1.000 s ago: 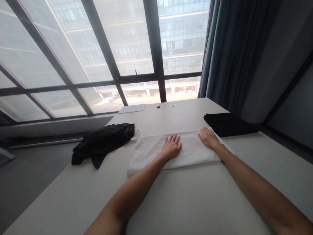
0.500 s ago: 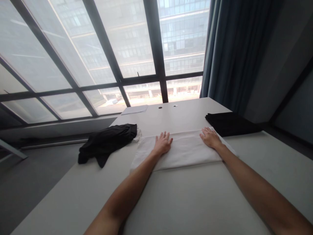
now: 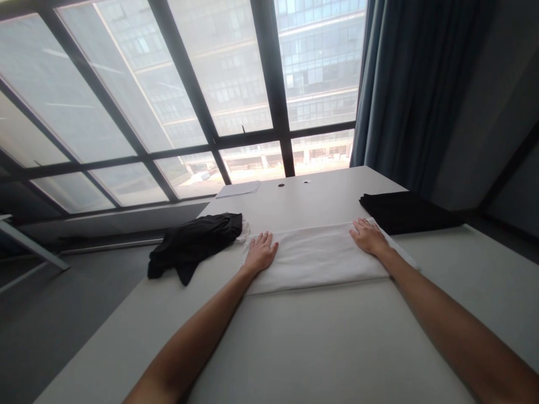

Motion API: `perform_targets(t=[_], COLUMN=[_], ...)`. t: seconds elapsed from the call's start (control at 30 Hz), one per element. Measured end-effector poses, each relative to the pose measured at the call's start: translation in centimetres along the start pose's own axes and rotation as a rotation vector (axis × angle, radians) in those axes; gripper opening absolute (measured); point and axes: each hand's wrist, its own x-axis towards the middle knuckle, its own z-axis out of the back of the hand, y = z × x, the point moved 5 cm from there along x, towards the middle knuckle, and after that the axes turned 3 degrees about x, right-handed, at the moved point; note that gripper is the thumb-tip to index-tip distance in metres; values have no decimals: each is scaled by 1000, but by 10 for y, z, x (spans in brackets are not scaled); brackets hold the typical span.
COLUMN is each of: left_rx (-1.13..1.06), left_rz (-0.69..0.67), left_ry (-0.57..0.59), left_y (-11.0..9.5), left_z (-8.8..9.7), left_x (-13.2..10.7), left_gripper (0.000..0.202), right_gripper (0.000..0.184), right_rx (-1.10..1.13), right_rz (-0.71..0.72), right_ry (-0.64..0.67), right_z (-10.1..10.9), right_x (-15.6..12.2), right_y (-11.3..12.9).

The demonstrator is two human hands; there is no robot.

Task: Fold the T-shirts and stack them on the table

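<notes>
A white cloth, folded into a long flat rectangle, lies crosswise on the white table. Flat on its left end rests my left hand, fingers stretched out. My right hand presses on the far right part of the cloth, its fingers extended and a little spread. Neither hand grips anything. Under my hands and forearms, small parts of the cloth are hidden. Whether it is a garment, I cannot tell.
A crumpled black garment lies at the table's left edge, with some white fabric beside it. Folded black cloth sits on the right. Papers lie at the far end, near two round inserts. Windows and a blue curtain stand behind.
My left hand has slid left across the white cloth, towards its left end. My right hand stays at about the same spot on the cloth. The view has shifted slightly.
</notes>
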Motion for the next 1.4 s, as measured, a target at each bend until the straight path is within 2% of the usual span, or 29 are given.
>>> perform_targets(t=[0.3, 0.4, 0.47, 0.53, 0.6, 0.7, 0.8, 0.87, 1.0, 1.13, 1.2, 1.33, 1.4], left_rx=[38, 45, 33, -1, -37, -44, -23, -32, -80, -77, -72, -73, -73], left_rz=[23, 28, -11, -97, -193, -287, -307, -301, -333, -351, -351, -351, -353], left_ry=[-56, -108, -147, -161, -140, -66, -15, -13, -31, 38, 43, 22, 20], left_y=[20, 15, 3, -15, -37, -66, -80, -82, -85, -89, -89, -86, -86], left_z=[0, 12, 23, 30, 31, 19, 8, 7, 13, 7, 4, 1, 1], left_x=[-2, -3, -6, -12, -21, -38, -49, -51, -52, -53, -53, -52, -52], left_gripper=[58, 59, 59, 59, 61, 64, 62, 60, 60, 60, 60, 59, 59], right_gripper=[54, 51, 50, 51, 53, 59, 59, 59, 58, 57, 56, 55, 54], right_rx=[-5, -38, -44, 4, 80, 159, 186, 205, 216, 166, 162, 127, 94], right_rz=[6, 28, 71, 135, 208, 303, 346, 328, 261, 152, 141, 126, 62], right_ry=[-21, -132, -230, -257, -176, 18, 131, 126, 19, 72, 66, -104, -123], right_z=[8, 25, 38, 42, 36, 17, 8, 11, 25, 20, 19, 32, 34], right_x=[-4, -10, -19, -32, -48, -71, -83, -81, -64, -51, -47, -38, -32], right_y=[3, 19, 41, 72, 106, 147, 161, 155, 126, 100, 92, 68, 47])
